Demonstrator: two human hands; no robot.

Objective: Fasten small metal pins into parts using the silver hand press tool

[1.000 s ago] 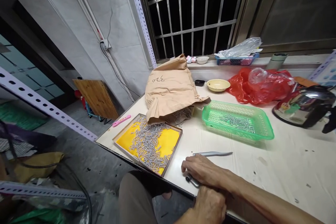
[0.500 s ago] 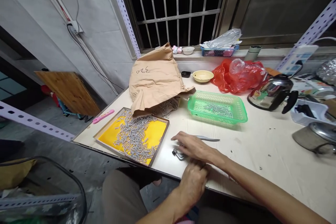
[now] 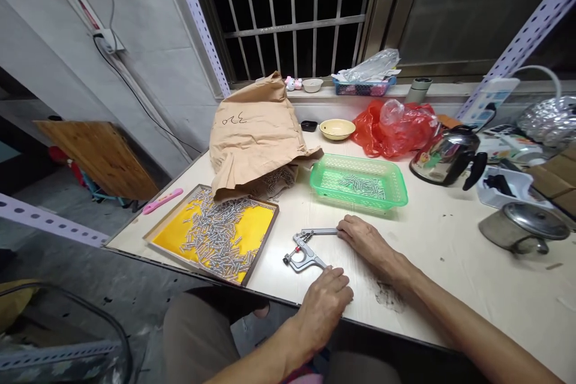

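Observation:
A grey metal plier-like hand tool lies on the white table near its front edge, with its two handles spread apart. My right hand lies on the table with its fingertips closed over the end of the upper handle. My left hand is curled over the end of the lower handle at the table's edge. Left of the tool sits a yellow-lined tray holding a pile of small metal cylinders.
A green basket with several cylinders stands behind the tool. A brown paper bag spills more onto the tray. A red plastic bag, a yellow bowl, a kettle, a lidded pot and a pink knife are nearby.
The view has swung right. My right hand slid off the tool's head to its upper handle, uncovering the tool. My left hand came up onto the lower handle.

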